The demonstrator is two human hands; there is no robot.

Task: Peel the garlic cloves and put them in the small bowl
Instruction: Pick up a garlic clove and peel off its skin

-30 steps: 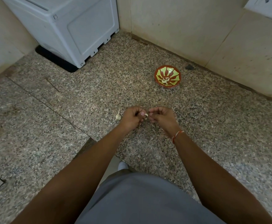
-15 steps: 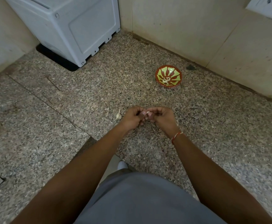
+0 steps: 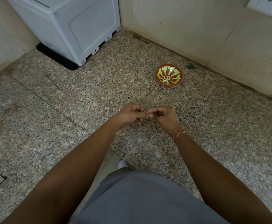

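The garlic clove point(image 3: 148, 113) sits pinched between our two hands, only a pale sliver of it showing, above the middle of the floor. Our left hand point(image 3: 131, 114) curls round it to steady it while our right hand point(image 3: 163, 115) nips at the skin with thumb and fingertips. We should probably strip the skin from one end in small pulls, gripping lightly. The small bowl point(image 3: 169, 75) waits near the far wall, a few pale pieces already inside.

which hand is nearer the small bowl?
Right. The right hand sits below the bowl, slightly to its left; the left hand is beside it, farther left. Both pinch a garlic clove.
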